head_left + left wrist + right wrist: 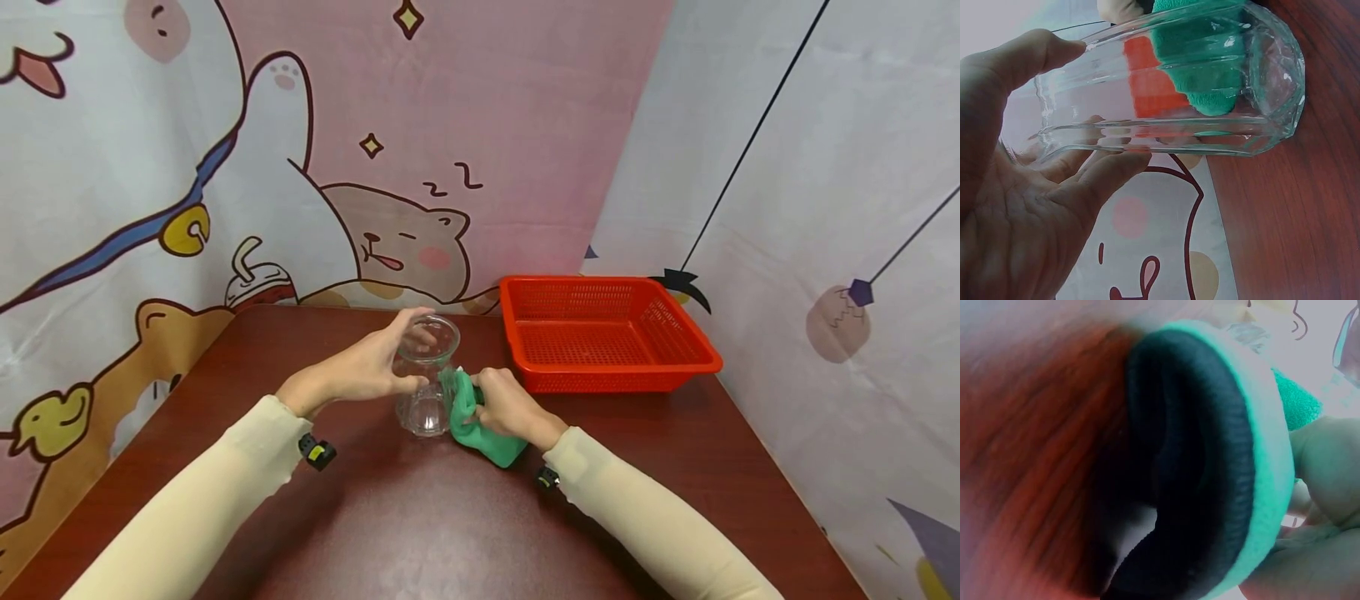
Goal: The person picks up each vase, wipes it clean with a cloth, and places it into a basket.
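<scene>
A clear glass vase [426, 408] with a flared rim and faceted sides stands upright near the table's middle. My left hand [367, 362] holds it round the upper part, thumb on one side and fingers on the other; in the left wrist view the thumb and fingers straddle the glass [1272, 81]. My right hand [510, 404] grips a green cloth [495, 446] just right of the vase, its upper end against or very near the glass. Close up in the right wrist view, the cloth [1269, 469] hangs in a fold, dark on its shaded side.
A red plastic basket [615, 367] with perforated walls sits at the back right of the brown table [420, 525], behind my right hand. A cartoon-printed curtain [525, 150] hangs along the table's back and sides.
</scene>
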Demonstrator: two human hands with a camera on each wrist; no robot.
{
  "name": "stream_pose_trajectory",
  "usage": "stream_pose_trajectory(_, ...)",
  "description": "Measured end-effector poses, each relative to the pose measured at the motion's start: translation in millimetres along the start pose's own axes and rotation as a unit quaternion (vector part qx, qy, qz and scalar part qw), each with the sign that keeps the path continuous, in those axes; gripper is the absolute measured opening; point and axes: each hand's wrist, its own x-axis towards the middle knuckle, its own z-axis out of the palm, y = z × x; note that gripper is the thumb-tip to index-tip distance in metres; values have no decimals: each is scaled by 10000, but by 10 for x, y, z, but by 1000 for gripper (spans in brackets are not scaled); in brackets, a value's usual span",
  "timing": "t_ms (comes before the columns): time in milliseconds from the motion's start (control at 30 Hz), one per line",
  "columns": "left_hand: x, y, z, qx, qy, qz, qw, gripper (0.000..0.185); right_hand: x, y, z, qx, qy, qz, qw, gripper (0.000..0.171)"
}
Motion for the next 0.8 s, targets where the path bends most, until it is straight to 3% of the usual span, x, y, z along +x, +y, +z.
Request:
stream_pose_trajectory(500,14,-27,4,-12,3,-10,10000,101,-10,-27,-67,104,355,91,9993,22)
stream_pose_trajectory(800,8,-43,9,-85,-15,21,10000,100,34,-101,-175,610,724,151,9954,35)
